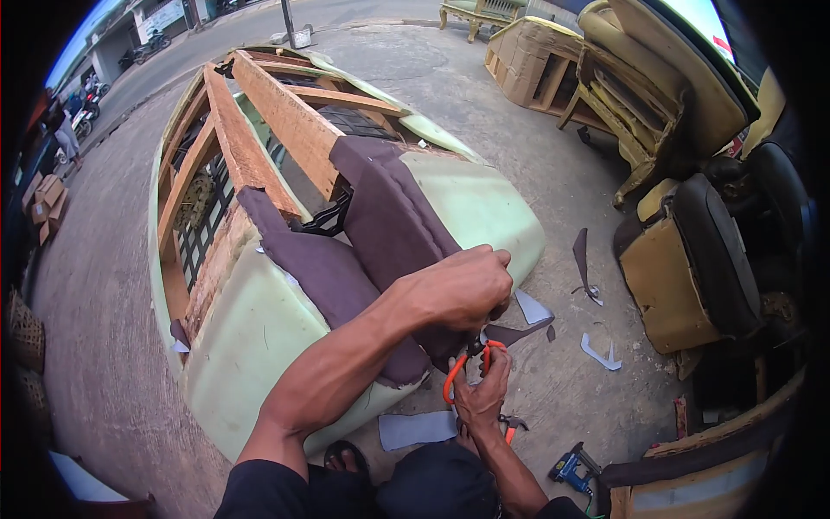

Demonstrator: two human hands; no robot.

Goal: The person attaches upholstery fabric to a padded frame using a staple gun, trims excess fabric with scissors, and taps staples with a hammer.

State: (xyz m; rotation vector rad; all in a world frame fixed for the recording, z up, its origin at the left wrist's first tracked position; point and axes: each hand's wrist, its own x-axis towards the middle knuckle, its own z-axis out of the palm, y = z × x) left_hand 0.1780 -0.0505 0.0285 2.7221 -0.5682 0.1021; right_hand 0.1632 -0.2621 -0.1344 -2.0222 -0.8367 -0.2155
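My right hand (482, 389) is closed around the orange-handled scissors (452, 378), whose dark blades sit close to the fabric edge. Above it, my left hand (462, 285) is curled and closed at the edge of the dark purple fabric (393, 229); its fingertips are partly hidden. The fabric covers the padded middle of an upside-down seat frame (259, 333) with pale green foam sides. A strip of purple fabric (521, 330) with pale backing lies just right of the scissors. Below my right hand is another tool with orange handles (512, 426), partly hidden by my arm.
A blue staple gun (571, 467) lies on the concrete at the lower right. Fabric offcuts (600, 353) are scattered nearby. Old chair parts (670, 268) stand along the right side. Exposed wooden beams (290, 121) extend away toward the street. A grey-white piece (417, 430) lies near my feet.
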